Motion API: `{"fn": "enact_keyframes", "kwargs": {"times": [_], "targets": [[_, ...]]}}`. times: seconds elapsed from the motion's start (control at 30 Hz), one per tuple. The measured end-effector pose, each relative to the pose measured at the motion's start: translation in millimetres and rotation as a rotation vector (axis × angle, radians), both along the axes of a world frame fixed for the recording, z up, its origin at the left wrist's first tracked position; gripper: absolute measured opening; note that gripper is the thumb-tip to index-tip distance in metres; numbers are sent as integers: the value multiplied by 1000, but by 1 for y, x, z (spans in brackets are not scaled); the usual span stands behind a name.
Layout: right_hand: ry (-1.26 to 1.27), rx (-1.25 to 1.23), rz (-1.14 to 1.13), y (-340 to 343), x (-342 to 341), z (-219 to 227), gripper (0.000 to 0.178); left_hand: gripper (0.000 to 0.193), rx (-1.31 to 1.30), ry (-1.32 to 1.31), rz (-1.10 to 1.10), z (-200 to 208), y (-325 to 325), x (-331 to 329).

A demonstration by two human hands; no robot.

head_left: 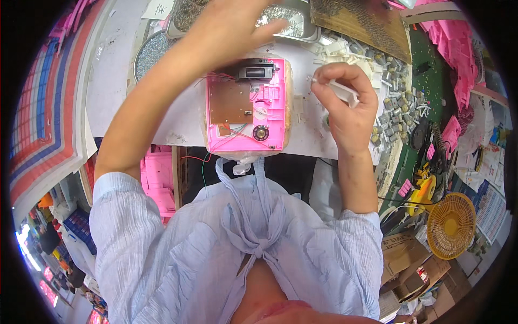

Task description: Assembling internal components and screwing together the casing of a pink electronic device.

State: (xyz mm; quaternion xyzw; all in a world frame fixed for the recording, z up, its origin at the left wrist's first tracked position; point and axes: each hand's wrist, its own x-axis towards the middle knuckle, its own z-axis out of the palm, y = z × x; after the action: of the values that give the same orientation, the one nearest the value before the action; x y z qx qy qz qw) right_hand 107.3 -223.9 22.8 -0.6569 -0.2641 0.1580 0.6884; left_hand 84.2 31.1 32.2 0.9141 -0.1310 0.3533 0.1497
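Note:
In my right hand (350, 102) is a white plastic piece (345, 93), long and channel-shaped, held within curled fingers. Thumb and forefinger pinch a tiny pale part (311, 79) at their tips, too small to name. My left hand (229, 27), smeared by motion, is above the metal trays at the far edge; its thumb stretches out and its other fingers are partly cut off by the frame. Between my arms lies an opened pink plastic housing (278, 137) with a brown circuit board (229, 102), a black motor-like unit (256, 73), a round black speaker-like disc (260, 133) and thin wires.
A metal tray (307, 35) of small shiny parts stands at the back, beside a round container (154, 56) of tiny metal pieces. White pieces and grey motor-like parts (396, 100) are heaped at the right. A brown board (367, 27) lies behind them; a yellow fan (451, 225) stands lower right.

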Motion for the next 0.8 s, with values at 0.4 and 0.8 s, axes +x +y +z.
{"fn": "enact_keyframes", "kwargs": {"times": [0.4,0.8], "targets": [[-150,139,311,15,-16,8,52,16,-1348,1237,-342,32,-42,-76],[-42,26,93,-58,-10,-3,28,18,-571,722,-310,-4,-54,-97]]}}
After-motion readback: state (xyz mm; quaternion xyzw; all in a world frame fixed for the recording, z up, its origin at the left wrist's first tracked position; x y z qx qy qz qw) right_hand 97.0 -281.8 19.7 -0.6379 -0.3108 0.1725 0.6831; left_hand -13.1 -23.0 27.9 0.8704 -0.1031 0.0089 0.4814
